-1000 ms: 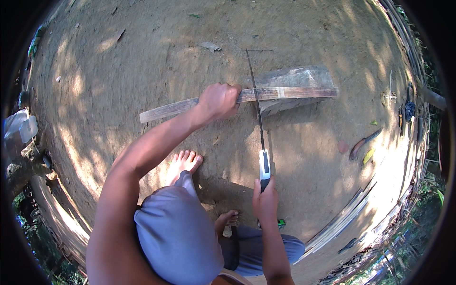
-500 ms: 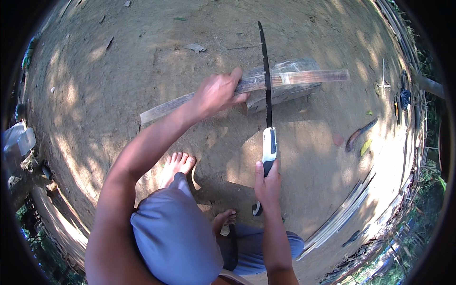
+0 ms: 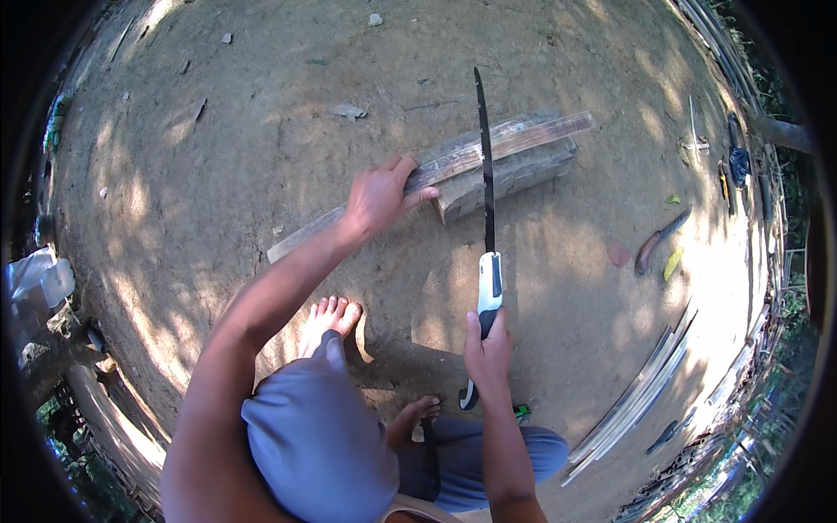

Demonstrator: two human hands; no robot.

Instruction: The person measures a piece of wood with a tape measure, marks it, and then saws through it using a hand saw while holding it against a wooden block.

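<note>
The left hand clasped the wooden strip, which lay slantwise across the block; the right hand held the saw by its handle. With one-handed support, the strip could have pivoted, letting the saw skip toward the left hand. Rightward, clear of the saw, lay slats and a knife.

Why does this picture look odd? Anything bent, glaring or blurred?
Head view: black corners surround a rounded picture; long strips at lower right look bowed, probably by the wide lens; sunlight dapples the ground, glaring almost white at right; the saw looks fairly sharp.
</note>
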